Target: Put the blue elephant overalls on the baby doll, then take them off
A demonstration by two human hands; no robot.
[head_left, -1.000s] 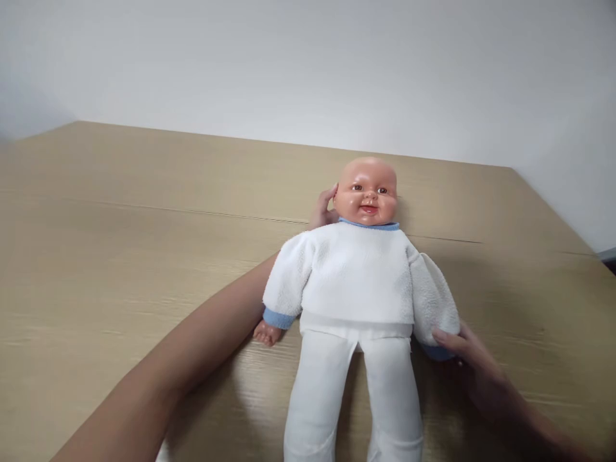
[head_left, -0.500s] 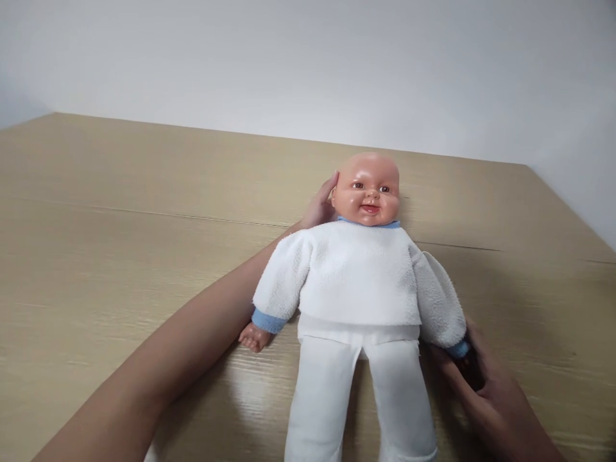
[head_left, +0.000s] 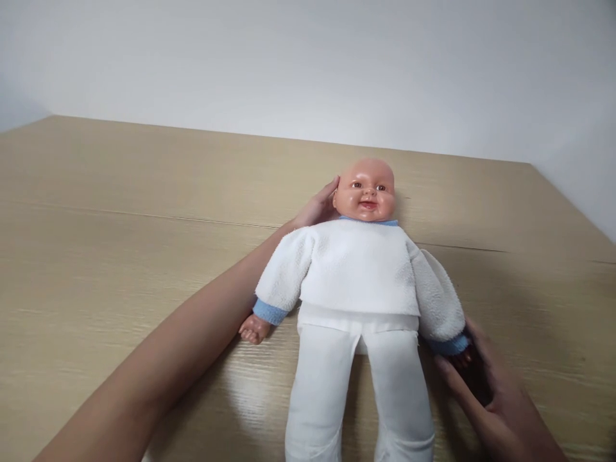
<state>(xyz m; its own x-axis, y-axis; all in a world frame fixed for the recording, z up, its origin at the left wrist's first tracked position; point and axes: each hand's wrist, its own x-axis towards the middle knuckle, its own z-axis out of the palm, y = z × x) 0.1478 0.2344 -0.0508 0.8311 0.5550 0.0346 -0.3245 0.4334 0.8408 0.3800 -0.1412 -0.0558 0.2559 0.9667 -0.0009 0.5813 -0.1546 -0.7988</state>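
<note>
A baby doll (head_left: 359,269) with a bald plastic head, white fleece top with blue cuffs and white trousers lies face up, feet toward me. My left hand (head_left: 317,206) is at the side of its head, the thumb against the head and the other fingers hidden behind it. That forearm passes beside the doll's sleeve on the left. My right hand (head_left: 495,398) is open by the doll's blue cuff on the right, thumb and fingers apart around the small plastic hand. Some of its fingertips are hidden under the sleeve.
Under the doll is a light wooden table (head_left: 120,276) with a thin seam running across it. A plain pale wall (head_left: 308,70) stands behind the table's far edge.
The doll's head and upper body have tipped back slightly toward the table, with my left hand still at the head. My right hand has hardly moved beside the cuff.
</note>
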